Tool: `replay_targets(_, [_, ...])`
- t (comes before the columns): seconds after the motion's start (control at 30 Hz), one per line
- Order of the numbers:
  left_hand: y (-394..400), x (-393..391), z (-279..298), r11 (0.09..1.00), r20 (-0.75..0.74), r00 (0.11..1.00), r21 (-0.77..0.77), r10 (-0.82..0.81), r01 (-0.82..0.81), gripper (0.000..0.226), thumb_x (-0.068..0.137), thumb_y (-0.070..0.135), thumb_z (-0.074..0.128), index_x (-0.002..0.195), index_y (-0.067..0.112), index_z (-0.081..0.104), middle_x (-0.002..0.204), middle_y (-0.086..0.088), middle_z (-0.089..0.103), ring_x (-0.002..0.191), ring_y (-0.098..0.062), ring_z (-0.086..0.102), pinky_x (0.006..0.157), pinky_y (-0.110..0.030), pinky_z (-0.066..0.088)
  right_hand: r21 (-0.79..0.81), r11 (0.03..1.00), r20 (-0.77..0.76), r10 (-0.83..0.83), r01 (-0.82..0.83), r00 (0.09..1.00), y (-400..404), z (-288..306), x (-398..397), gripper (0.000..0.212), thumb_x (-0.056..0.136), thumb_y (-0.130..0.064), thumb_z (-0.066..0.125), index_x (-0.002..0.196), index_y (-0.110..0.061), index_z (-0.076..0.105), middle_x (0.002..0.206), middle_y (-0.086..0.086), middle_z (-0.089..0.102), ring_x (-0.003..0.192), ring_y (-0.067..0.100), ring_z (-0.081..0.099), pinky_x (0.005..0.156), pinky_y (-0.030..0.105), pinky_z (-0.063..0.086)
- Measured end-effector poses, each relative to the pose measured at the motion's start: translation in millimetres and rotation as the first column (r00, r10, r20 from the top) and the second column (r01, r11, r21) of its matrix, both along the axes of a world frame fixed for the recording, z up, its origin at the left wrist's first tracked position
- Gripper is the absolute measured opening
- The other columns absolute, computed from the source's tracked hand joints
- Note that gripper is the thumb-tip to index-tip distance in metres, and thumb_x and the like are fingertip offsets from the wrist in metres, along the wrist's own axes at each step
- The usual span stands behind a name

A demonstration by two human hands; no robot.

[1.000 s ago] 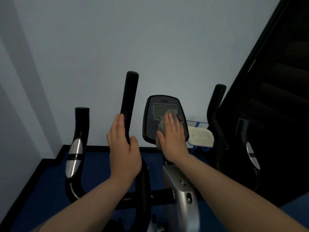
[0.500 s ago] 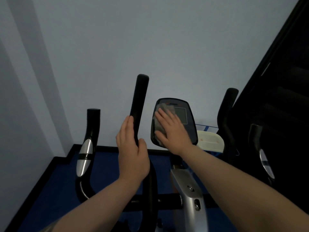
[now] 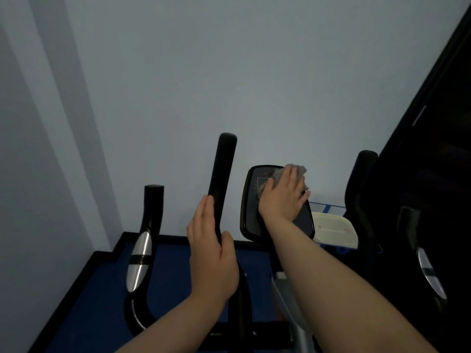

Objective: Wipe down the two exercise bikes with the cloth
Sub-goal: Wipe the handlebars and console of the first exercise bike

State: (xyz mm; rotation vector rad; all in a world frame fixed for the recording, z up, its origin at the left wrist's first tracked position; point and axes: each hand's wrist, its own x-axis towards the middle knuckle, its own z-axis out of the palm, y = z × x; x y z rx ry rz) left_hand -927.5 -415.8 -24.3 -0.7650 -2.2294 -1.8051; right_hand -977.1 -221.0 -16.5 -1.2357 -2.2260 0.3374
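Note:
I face one exercise bike with a black console (image 3: 251, 212) on a silver post (image 3: 293, 307). My right hand (image 3: 283, 197) lies flat on the console's upper right part and presses a grey cloth (image 3: 298, 171) against it. The cloth sticks out past my fingertips at the console's top edge. My left hand (image 3: 211, 253) holds the tall black handlebar (image 3: 222, 171) between thumb and fingers, to the left of the console. Only this one bike is plainly in view.
A shorter black handle with a silver grip (image 3: 141, 247) stands at the left. Another black handlebar (image 3: 362, 179) and a silver grip (image 3: 430, 273) are at the right, beside a dark surface (image 3: 438, 161). A white tray (image 3: 334, 229) sits behind the console. The floor (image 3: 89, 301) is blue.
My right hand slid the cloth from the console's upper left across to its upper right edge. My left hand stays on the tall handlebar.

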Motion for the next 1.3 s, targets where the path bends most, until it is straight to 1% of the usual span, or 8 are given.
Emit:
replay_targets(0.07, [0, 0, -2, 1.000, 0.001, 1.000, 0.002, -0.002, 0.002, 0.065, 0.097, 0.000, 0.039, 0.153, 0.025, 0.017, 0.156, 0.017, 0.019, 0.139, 0.008, 0.014, 0.104, 0.004, 0.006, 0.075, 0.987, 0.064, 0.141, -0.145, 0.988, -6, 3, 0, 0.062, 0.103, -0.039, 0.030, 0.156, -0.018, 0.006, 0.164, -0.001, 0.004, 0.150, 0.022, 0.001, 0.121, 0.047, -0.002])
replay_targets(0.17, [1, -1, -2, 1.000, -0.006, 1.000, 0.006, -0.001, 0.001, 0.064, 0.097, 0.001, 0.039, 0.153, 0.024, 0.018, 0.156, 0.016, 0.020, 0.140, 0.005, 0.016, 0.104, 0.003, 0.006, 0.199, 0.788, 0.254, 0.533, -0.583, 0.807, -12, 2, 21, 0.063, 0.103, -0.041, 0.031, 0.156, -0.020, 0.007, 0.164, -0.004, 0.004, 0.150, 0.017, 0.000, 0.121, 0.045, 0.001])
replay_targets(0.3, [-1, 0, -2, 1.000, 0.000, 1.000, -0.008, -0.016, 0.016, 0.063, 0.098, 0.004, 0.039, 0.153, 0.026, 0.016, 0.157, 0.016, 0.017, 0.141, 0.003, 0.014, 0.102, 0.006, 0.005, 0.177, 0.628, 0.425, 0.646, -0.758, 0.635, -11, -26, 80, 0.068, 0.097, -0.055, 0.014, 0.156, -0.022, 0.004, 0.163, -0.008, 0.001, 0.150, 0.012, -0.004, 0.122, 0.040, -0.001])
replay_targets(0.53, [1, -1, -4, 1.000, 0.008, 1.000, -0.006, -0.007, 0.007, 0.063, 0.098, 0.003, 0.038, 0.153, 0.025, 0.017, 0.157, 0.015, 0.018, 0.142, -0.001, 0.016, 0.102, 0.005, 0.007, 0.025, 0.989, 0.147, 0.138, -0.143, 0.979, 15, -20, 69, 0.063, 0.104, -0.040, 0.024, 0.156, -0.013, -0.002, 0.164, 0.004, -0.001, 0.150, 0.024, 0.000, 0.122, 0.040, 0.000])
replay_targets(0.77, [0, -1, -1, 1.000, 0.010, 1.000, -0.014, -0.008, 0.008, 0.064, 0.097, -0.001, 0.039, 0.153, 0.023, 0.017, 0.157, 0.013, 0.018, 0.140, 0.001, 0.014, 0.098, 0.008, 0.006, 0.133, 0.910, 0.222, 0.358, -0.392, 0.907, 13, -28, 89, 0.063, 0.104, -0.042, 0.025, 0.156, -0.016, 0.000, 0.164, 0.000, -0.002, 0.150, 0.019, -0.005, 0.122, 0.038, -0.003])
replay_targets(0.93, [0, 0, 0, 1.000, 0.017, 1.000, -0.012, -0.007, 0.007, 0.064, 0.097, -0.001, 0.039, 0.154, 0.021, 0.017, 0.158, 0.012, 0.017, 0.139, 0.003, 0.013, 0.096, 0.009, 0.004, -0.041, 0.998, 0.009, -0.043, 0.044, 0.999, 1, -19, 58, 0.064, 0.104, -0.040, 0.027, 0.156, -0.013, 0.002, 0.164, 0.004, 0.001, 0.150, 0.027, 0.003, 0.121, 0.046, 0.002])
replay_targets(1.13, [-1, -1, 0, 0.999, 0.007, 1.000, -0.040, -0.013, 0.014, 0.065, 0.097, 0.000, 0.039, 0.153, 0.022, 0.015, 0.158, 0.011, 0.016, 0.138, 0.002, 0.013, 0.095, 0.009, 0.004, -0.464, 0.830, -0.057, -0.377, 0.310, 0.924, -20, -13, 44, 0.076, 0.102, -0.046, 0.032, 0.153, -0.010, -0.011, 0.162, 0.008, -0.014, 0.148, 0.034, -0.007, 0.120, 0.048, 0.001])
replay_targets(1.3, [-1, 0, 0, 1.000, 0.008, 1.000, -0.023, -0.012, 0.012, 0.065, 0.097, 0.000, 0.038, 0.153, 0.023, 0.015, 0.156, 0.014, 0.016, 0.137, 0.003, 0.013, 0.094, 0.010, 0.005, -0.247, 0.939, -0.005, -0.248, 0.239, 0.969, -15, -15, 46, 0.069, 0.104, -0.043, 0.027, 0.154, -0.005, -0.003, 0.163, 0.012, -0.001, 0.149, 0.032, 0.000, 0.120, 0.044, -0.005])
